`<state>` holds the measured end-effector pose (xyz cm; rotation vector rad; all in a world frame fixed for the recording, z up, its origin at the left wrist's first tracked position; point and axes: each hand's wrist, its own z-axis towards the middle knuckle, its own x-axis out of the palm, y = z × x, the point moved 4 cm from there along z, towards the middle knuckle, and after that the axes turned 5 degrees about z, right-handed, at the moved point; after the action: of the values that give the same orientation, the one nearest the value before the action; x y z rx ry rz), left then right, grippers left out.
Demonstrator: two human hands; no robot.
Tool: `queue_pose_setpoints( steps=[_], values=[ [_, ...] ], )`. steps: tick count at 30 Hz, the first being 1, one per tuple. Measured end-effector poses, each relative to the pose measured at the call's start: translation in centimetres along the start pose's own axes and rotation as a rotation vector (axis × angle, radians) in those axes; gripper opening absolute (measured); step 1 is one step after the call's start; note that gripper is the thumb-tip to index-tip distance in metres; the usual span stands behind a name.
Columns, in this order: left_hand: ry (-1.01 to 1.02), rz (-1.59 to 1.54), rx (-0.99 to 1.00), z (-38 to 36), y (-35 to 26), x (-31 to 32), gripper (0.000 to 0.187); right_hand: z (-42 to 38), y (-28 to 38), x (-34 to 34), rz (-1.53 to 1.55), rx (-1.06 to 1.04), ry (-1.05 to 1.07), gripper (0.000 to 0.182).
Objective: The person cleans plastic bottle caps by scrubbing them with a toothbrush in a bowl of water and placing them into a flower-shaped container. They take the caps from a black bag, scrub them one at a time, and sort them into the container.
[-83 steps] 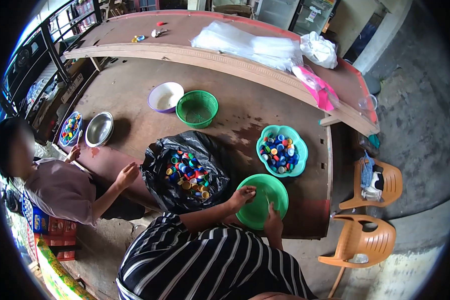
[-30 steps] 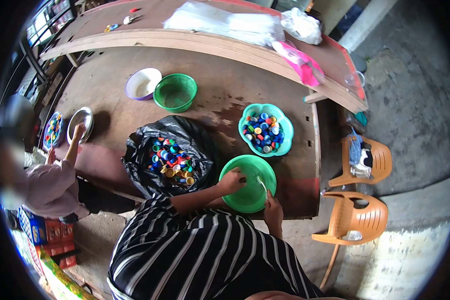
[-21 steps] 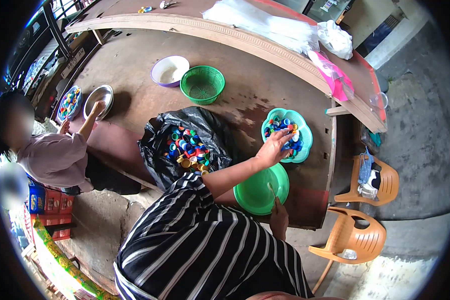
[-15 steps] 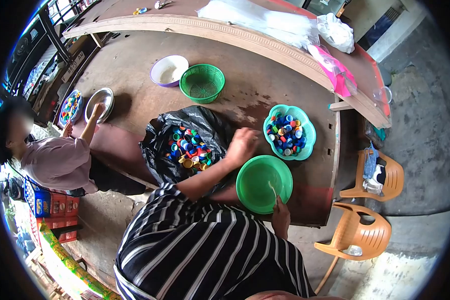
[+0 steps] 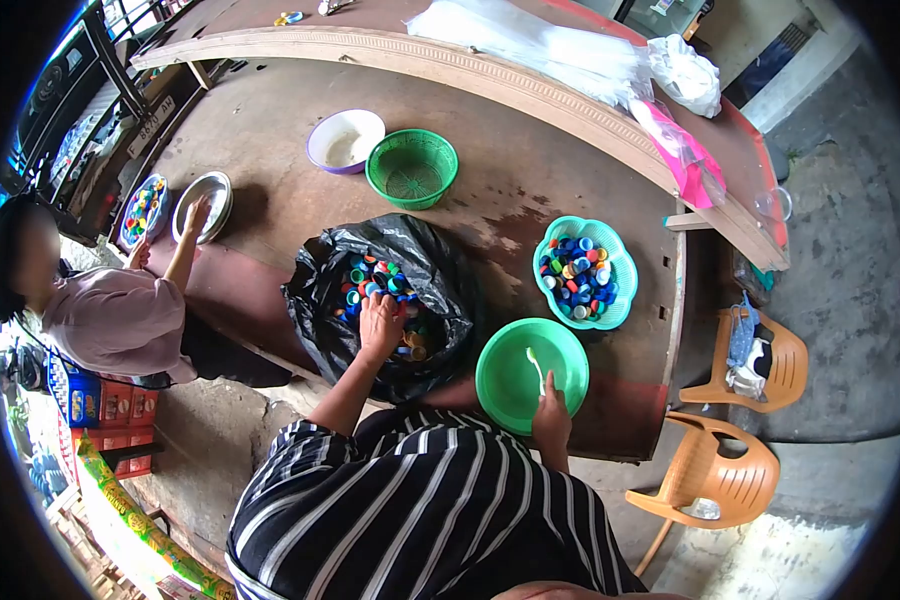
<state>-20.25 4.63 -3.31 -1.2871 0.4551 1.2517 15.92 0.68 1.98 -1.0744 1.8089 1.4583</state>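
My left hand (image 5: pixel 378 326) reaches into a black plastic bag (image 5: pixel 440 265) and is among colourful bottle caps (image 5: pixel 410 352). Its fingers are curled down; a red cap shows beside them, but I cannot make out what they hold. In my right hand (image 5: pixel 550 418) is a toothbrush (image 5: pixel 537 368), its pale head pointing up over a green basin (image 5: pixel 500 395). The basin appears to have liquid in it. Just behind the basin stands a turquoise scalloped basket (image 5: pixel 622 277) with several bottle caps (image 5: pixel 578 272) inside.
A green basket (image 5: pixel 412 168) and a white bowl with purple rim (image 5: pixel 320 135) stand further back. At the left, another person (image 5: pixel 120 310) works over a metal bowl (image 5: pixel 220 195) beside a basket of caps (image 5: pixel 142 212). Orange chairs (image 5: pixel 715 470) stand at the right.
My left hand has moved left from beside the turquoise basket into the black bag. The toothbrush in my right hand has shifted and now points up with its head visible.
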Motion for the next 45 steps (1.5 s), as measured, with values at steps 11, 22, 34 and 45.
queue_pose_setpoints(
  steps=[11, 22, 34, 45],
  values=[
    [-0.073, -0.217, 0.122, 1.2, -1.7, -2.2, 0.013, -0.6, -1.6, 1.9, -0.033, -0.016, 0.102, 0.042],
    [1.02, -1.635, -0.454, -2.6, -14.4, 1.6, 0.013, -3.0, 1.9, -1.4, 0.64, -0.061, -0.089, 0.031],
    [1.12, -1.507, -0.397, -6.6, -16.8, 4.8, 0.021, -4.4, 0.7, -0.5, 0.205, -0.09, -0.142, 0.031],
    [1.033, -1.52, -0.422, -6.5, -16.1, 5.9, 0.023, -0.7, -1.8, 0.7, -0.139, 0.078, -0.095, 0.045]
  ],
)
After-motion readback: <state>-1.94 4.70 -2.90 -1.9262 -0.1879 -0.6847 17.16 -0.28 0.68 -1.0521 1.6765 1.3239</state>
